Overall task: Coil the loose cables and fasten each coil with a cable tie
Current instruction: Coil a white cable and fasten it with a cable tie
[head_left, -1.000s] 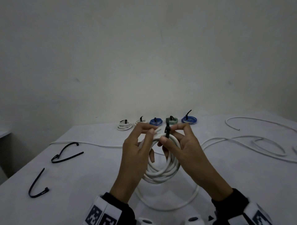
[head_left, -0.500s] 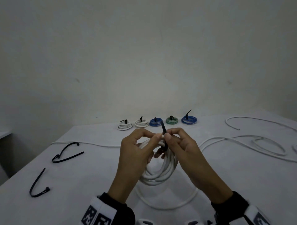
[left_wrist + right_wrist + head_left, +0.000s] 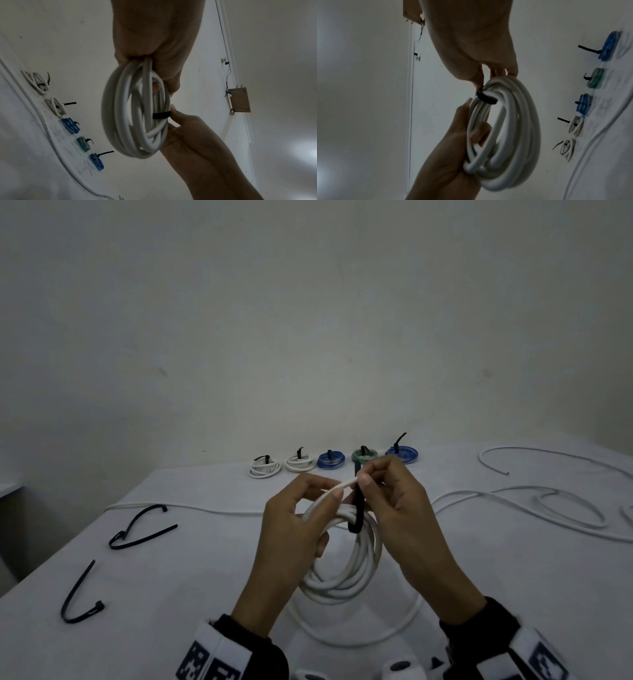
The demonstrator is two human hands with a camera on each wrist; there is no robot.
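Observation:
A white cable coil (image 3: 346, 570) hangs upright above the table between both hands. My left hand (image 3: 301, 518) grips the coil's upper left part, fingers curled through the loop; the coil (image 3: 135, 115) fills the left wrist view. My right hand (image 3: 390, 491) pinches a black cable tie (image 3: 357, 510) that wraps the coil's top strands. The tie (image 3: 161, 115) shows as a dark band, and in the right wrist view the tie (image 3: 486, 99) crosses the coil (image 3: 505, 135) under my fingertips. The coil's loose tail (image 3: 383, 635) curves on the table below.
Several tied coils, white (image 3: 263, 468), blue (image 3: 330, 459) and green (image 3: 364, 455), line the table's far edge. Two loose black ties (image 3: 137, 529) (image 3: 80, 594) lie at left. Loose white cable (image 3: 513, 505) sprawls at right.
The right hand has pulled the tie's tail upward and shifted slightly right, while the tie's band has drawn round the coil's top. The left hand keeps its grip.

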